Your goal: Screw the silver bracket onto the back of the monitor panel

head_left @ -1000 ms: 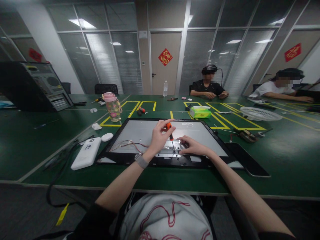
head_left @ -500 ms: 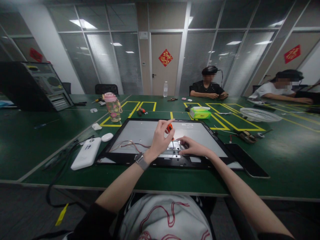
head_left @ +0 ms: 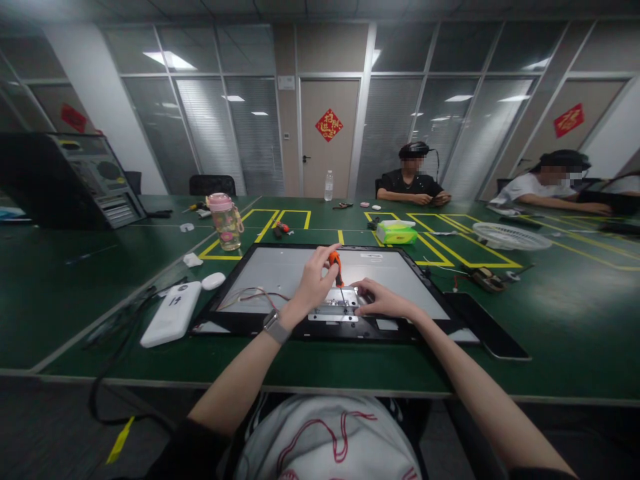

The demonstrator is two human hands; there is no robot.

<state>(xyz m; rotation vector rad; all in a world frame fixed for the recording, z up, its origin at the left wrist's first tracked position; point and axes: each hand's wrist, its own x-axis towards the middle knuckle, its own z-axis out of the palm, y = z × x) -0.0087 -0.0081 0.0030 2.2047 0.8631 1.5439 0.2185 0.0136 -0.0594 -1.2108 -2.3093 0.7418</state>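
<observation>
Standing nearly upright, the small orange-handled screwdriver (head_left: 336,261) has its thin shaft tip-down on the silver metal plate (head_left: 333,310) at the near edge of the display panel (head_left: 270,270). The left hand (head_left: 313,283) has it by the handle, the grip closed with thumb and fingertips around the orange top. The right hand (head_left: 381,301) lies just beside it, fingertips on the plate's right end. Whether that grip pinches anything I cannot tell.

The screwdriver looks light and stiff, and its narrow handle suits a fingertip hold at the top. Its fine tip could probably skid off onto the panel. The panel lies flat, back up, in a black frame. It is likely thin, wide and fragile, better taken by the frame at two sides than by the grey sheet. Thin wires (head_left: 250,293) loop over its left part, near the left wrist.

Only a narrow green strip separates the panel's near edge from the edge of the desk (head_left: 575,313). A white power bank (head_left: 173,312) lies just beside the frame's left corner, and a flat black slab (head_left: 487,327) lies at its right corner. A pink-lidded bottle (head_left: 225,220) and a green tissue pack (head_left: 397,233) stand apart behind it. The widest open room is to the right front. Two other people sit at the far side, well apart.
</observation>
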